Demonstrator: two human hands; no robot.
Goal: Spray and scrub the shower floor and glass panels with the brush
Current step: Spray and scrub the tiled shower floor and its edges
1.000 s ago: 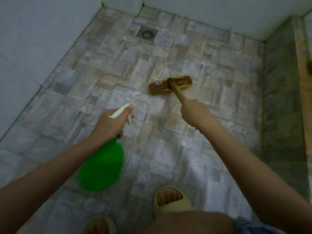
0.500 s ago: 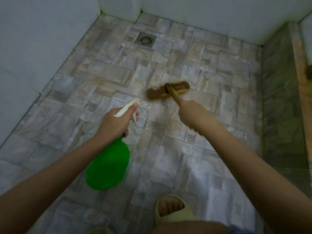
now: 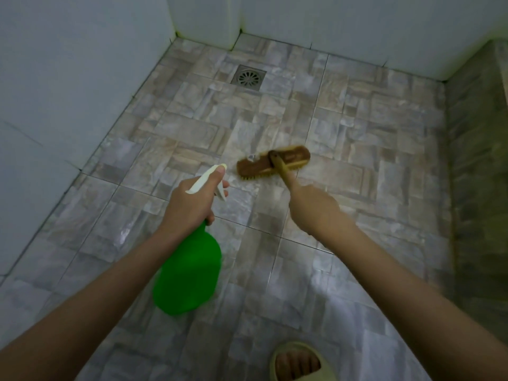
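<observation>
**We Scrub the Shower Floor**

Our left hand [image 3: 192, 204] curls round the neck of the green spray bottle [image 3: 189, 276] in the middle of the frame, thumb on its white top. Our right hand [image 3: 313, 210] grips the brush [image 3: 272, 163] by its yellow handle. The brush head sits on the shower floor [image 3: 357, 160], just above both hands. The drain [image 3: 248, 77] is near the top.

Dim bluish light, wide-angle bowed edges, brush [image 3: 273, 162] perhaps motion-blurred

Blurred brush [image 3: 264, 165]; sandal [image 3: 301, 349] cut by bottom edge
</observation>
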